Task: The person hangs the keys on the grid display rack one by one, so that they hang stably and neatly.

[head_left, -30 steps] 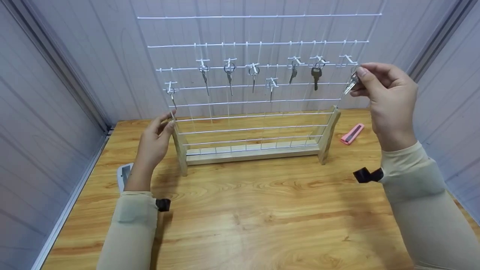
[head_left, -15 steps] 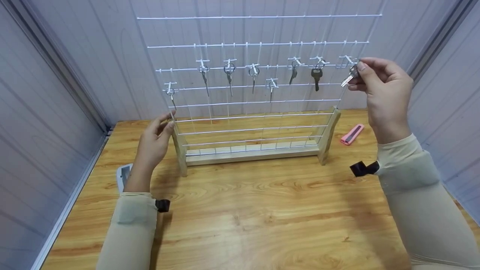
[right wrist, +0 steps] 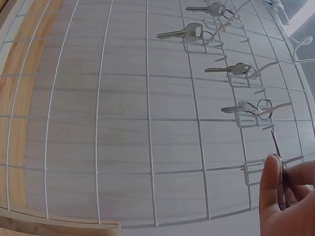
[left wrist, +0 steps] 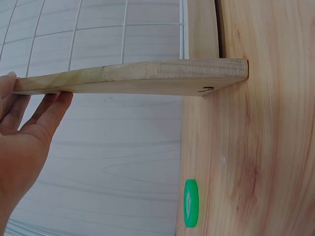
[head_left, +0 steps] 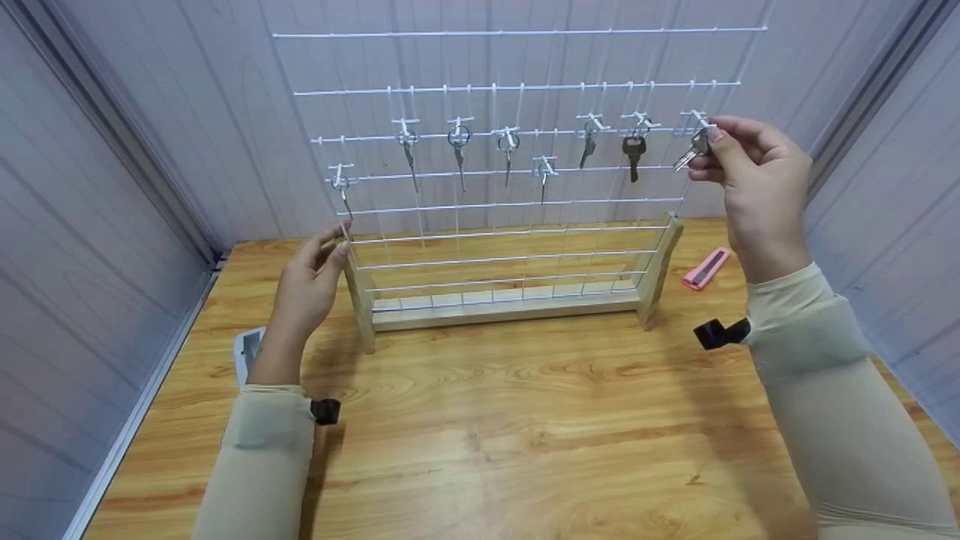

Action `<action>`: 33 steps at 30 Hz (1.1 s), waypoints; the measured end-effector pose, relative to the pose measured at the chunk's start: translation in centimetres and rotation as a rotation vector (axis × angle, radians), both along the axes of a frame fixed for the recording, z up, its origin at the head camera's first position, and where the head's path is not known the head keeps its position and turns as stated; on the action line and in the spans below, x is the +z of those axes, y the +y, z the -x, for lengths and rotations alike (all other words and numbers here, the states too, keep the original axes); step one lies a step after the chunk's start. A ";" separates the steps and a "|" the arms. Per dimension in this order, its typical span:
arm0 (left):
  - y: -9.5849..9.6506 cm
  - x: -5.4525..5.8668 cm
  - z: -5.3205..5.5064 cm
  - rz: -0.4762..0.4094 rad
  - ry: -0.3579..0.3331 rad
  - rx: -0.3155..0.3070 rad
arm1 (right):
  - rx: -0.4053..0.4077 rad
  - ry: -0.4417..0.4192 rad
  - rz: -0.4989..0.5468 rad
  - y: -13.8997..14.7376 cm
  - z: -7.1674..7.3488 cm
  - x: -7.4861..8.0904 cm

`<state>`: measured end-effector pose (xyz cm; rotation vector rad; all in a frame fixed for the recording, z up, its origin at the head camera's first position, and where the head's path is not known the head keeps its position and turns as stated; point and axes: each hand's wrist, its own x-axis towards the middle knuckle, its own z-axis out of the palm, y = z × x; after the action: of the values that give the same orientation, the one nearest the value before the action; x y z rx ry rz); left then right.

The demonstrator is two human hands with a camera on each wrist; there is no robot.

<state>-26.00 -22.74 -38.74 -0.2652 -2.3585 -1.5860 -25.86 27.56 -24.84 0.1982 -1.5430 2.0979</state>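
Observation:
A white wire grid rack on a wooden stand (head_left: pixel 510 309) stands on the table, and several keys, such as a dark one (head_left: pixel 634 148), hang by rings from its hooks. At the upper right, my right hand (head_left: pixel 769 187) pinches a silver key (head_left: pixel 686 155) close to the rightmost hook (head_left: pixel 698 119). The key appears edge-on above the thumb in the right wrist view; its ring is hard to make out. My left hand (head_left: pixel 307 285) holds the upper end of the left wooden side post (left wrist: pixel 147 73), thumb on one face and fingers on the other.
A pink object with a dark strip (head_left: pixel 706 268) lies right of the rack. Partly behind my left forearm is a grey-white object (head_left: pixel 244 356). A green round thing (left wrist: pixel 191 203) shows in the left wrist view. Panelled walls (head_left: pixel 135 187) enclose the table.
My right hand has moved left with the key, bringing it to the rightmost hook. The left hand stays on the side post.

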 end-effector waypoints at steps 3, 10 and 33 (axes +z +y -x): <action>0.1 0.0 0.0 -0.002 -0.005 -0.001 | -0.001 -0.011 -0.001 0.0 0.1 -0.1; 0.2 0.3 0.1 -0.013 -0.011 -0.003 | -0.010 -0.034 -0.027 0.1 0.2 -0.2; 0.1 0.0 -0.3 0.022 0.029 0.011 | 0.071 -0.222 -0.312 0.3 -1.0 -3.0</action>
<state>-25.74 -22.60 -38.77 -0.2780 -2.3528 -1.5418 -24.89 27.85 -27.83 0.1346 -2.0224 1.9750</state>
